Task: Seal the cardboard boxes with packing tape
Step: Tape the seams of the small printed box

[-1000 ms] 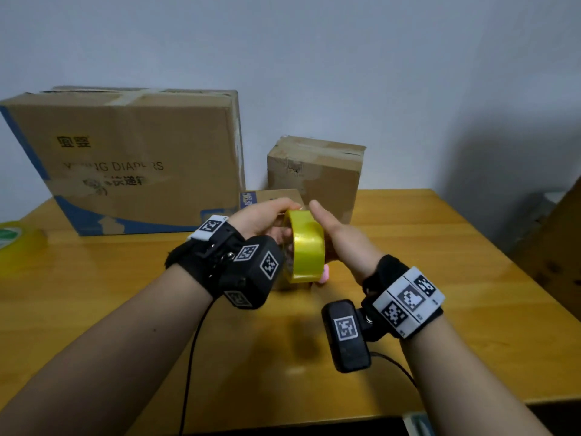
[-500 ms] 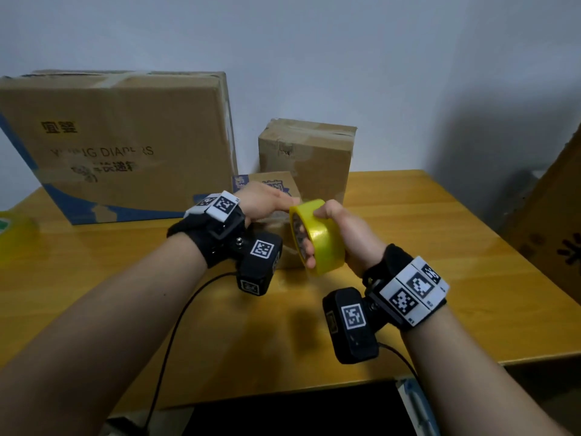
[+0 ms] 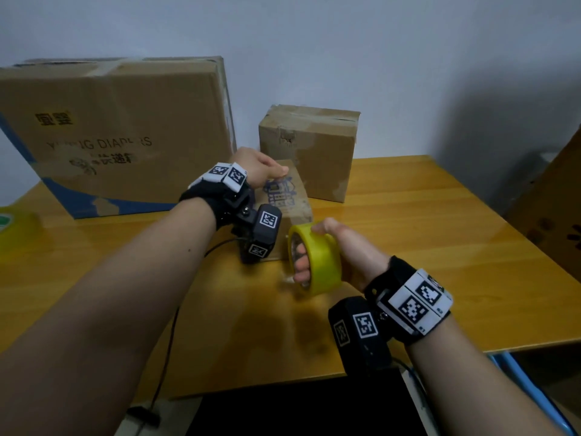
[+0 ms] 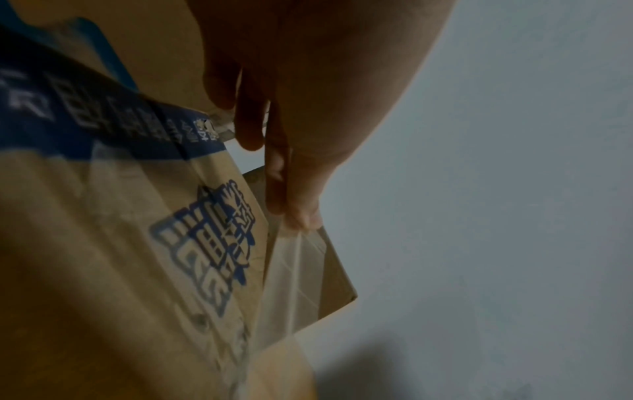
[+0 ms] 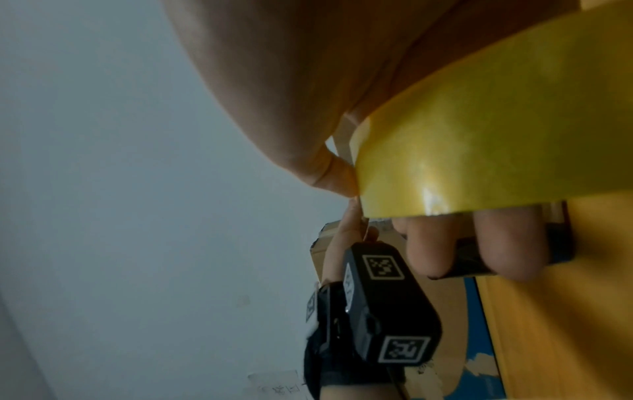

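My right hand (image 3: 317, 247) grips a yellow roll of packing tape (image 3: 317, 258) (image 5: 479, 135), fingers through its core and thumb over the top, just in front of a small cardboard box with blue print (image 3: 287, 196) (image 4: 143, 257). My left hand (image 3: 264, 173) is at that box's far top edge and pinches the free end of a clear tape strip (image 4: 291, 284) between thumb and fingertips (image 4: 304, 216). The strip runs back over the box top toward the roll.
A large diaper carton (image 3: 119, 133) stands at the back left and a medium box (image 3: 309, 146) behind the small one, both against the wall. Another tape roll (image 3: 12, 225) lies at the table's left edge. A brown carton (image 3: 556, 196) stands off the table's right side.
My hands have come apart: the left moved away to the small box's far edge with the tape end, the right pulled the roll nearer and lower, drawing out tape.
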